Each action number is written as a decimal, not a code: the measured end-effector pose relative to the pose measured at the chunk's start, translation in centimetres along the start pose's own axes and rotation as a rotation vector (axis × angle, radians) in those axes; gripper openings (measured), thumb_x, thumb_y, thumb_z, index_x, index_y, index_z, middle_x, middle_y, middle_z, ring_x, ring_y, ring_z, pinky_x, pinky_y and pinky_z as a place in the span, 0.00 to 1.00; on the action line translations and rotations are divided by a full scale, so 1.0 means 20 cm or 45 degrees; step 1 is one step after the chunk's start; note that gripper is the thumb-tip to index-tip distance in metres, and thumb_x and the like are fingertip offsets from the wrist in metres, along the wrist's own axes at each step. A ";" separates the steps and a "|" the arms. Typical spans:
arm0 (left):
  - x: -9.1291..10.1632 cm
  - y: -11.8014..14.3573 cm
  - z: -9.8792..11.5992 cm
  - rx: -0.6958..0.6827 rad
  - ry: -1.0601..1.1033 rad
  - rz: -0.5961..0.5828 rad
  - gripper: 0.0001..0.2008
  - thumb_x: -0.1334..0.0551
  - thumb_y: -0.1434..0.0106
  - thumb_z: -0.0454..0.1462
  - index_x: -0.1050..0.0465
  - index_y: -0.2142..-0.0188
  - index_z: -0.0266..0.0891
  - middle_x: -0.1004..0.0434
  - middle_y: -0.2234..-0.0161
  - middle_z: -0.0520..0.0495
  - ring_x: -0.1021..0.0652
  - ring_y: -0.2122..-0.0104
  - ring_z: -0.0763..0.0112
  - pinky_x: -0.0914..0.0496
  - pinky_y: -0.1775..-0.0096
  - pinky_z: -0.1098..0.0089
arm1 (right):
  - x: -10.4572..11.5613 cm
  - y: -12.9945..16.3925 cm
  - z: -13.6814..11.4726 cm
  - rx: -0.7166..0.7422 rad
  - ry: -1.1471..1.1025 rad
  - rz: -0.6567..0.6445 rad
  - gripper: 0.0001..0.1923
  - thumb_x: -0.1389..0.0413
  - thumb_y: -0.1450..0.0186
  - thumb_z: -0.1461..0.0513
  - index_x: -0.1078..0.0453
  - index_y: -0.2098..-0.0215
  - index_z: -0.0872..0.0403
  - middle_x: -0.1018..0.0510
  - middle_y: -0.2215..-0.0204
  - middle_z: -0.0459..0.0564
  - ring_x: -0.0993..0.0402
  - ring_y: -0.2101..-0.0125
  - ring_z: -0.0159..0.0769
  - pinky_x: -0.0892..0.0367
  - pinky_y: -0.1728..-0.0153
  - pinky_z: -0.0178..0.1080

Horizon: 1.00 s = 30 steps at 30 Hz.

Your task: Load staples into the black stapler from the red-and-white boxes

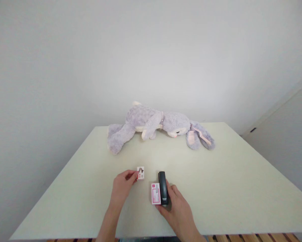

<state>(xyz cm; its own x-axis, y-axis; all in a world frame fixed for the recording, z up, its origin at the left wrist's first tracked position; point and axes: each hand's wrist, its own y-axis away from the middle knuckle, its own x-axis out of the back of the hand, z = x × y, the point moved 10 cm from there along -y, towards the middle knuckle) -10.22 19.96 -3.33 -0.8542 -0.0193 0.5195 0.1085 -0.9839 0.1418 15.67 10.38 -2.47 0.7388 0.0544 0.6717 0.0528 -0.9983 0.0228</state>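
Between the thumb and fingers of my left hand [124,183] is a small white box [141,172] with a dark picture and pink print on its face. My right hand [178,205] curls around a black stapler [163,188], its fingers along the right side. A white box with a red printed border [156,194] lies against the stapler's left side, and my right thumb is at its near edge. Both hands are over the near half of the table, with a gap between the two boxes.
A lilac plush rabbit [141,117] lies on its side along the far edge of the pale table [224,181], ears to the right. Behind it rises a plain wall [151,60]. Wooden slats [249,238] show below the near edge.
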 end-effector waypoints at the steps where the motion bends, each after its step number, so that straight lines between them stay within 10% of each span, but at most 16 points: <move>1: -0.09 0.02 0.04 -0.027 0.031 -0.032 0.22 0.37 0.39 0.54 0.17 0.62 0.40 0.14 0.67 0.47 0.18 0.68 0.63 0.27 0.64 0.68 | 0.00 -0.01 -0.01 -0.001 0.048 0.001 0.43 0.37 0.38 0.59 0.46 0.28 0.43 0.27 0.47 0.53 0.25 0.49 0.49 0.29 0.49 0.43; 5: -0.28 0.13 0.16 -0.104 0.121 -0.122 0.19 0.39 0.35 0.51 0.17 0.62 0.40 0.14 0.65 0.47 0.17 0.66 0.63 0.25 0.61 0.67 | 0.01 -0.04 -0.04 0.023 0.122 -0.038 0.42 0.36 0.39 0.58 0.43 0.29 0.43 0.24 0.51 0.51 0.23 0.52 0.47 0.28 0.52 0.40; 15: -0.39 0.27 0.26 -0.196 0.264 -0.307 0.18 0.37 0.39 0.36 0.19 0.50 0.41 0.15 0.55 0.45 0.16 0.58 0.63 0.23 0.54 0.64 | 0.09 -0.10 -0.01 0.107 -0.065 -0.136 0.39 0.36 0.41 0.60 0.37 0.33 0.44 0.21 0.52 0.48 0.21 0.55 0.44 0.29 0.53 0.38; 25: -1.28 0.12 0.86 -0.417 0.354 -0.468 0.22 0.41 0.44 0.26 0.16 0.55 0.41 0.15 0.61 0.48 0.17 0.63 0.67 0.24 0.57 0.69 | 0.80 -0.27 0.65 -0.082 0.102 -0.097 0.25 0.35 0.44 0.53 0.24 0.50 0.53 0.17 0.61 0.51 0.22 0.62 0.46 0.30 0.60 0.40; 30: -1.41 0.06 0.93 -0.436 0.359 -0.482 0.20 0.39 0.42 0.27 0.18 0.52 0.39 0.15 0.58 0.46 0.17 0.64 0.69 0.23 0.59 0.71 | 0.97 -0.29 0.78 -0.102 0.106 -0.100 0.34 0.35 0.45 0.51 0.28 0.43 0.55 0.18 0.58 0.52 0.22 0.59 0.46 0.30 0.58 0.41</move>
<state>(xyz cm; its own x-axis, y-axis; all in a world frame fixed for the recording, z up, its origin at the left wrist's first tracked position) 23.41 22.68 -2.23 -0.9089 0.3447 0.2348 -0.3615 -0.9319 -0.0309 40.15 17.49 -1.02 0.6763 0.1343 0.7243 0.0524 -0.9895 0.1345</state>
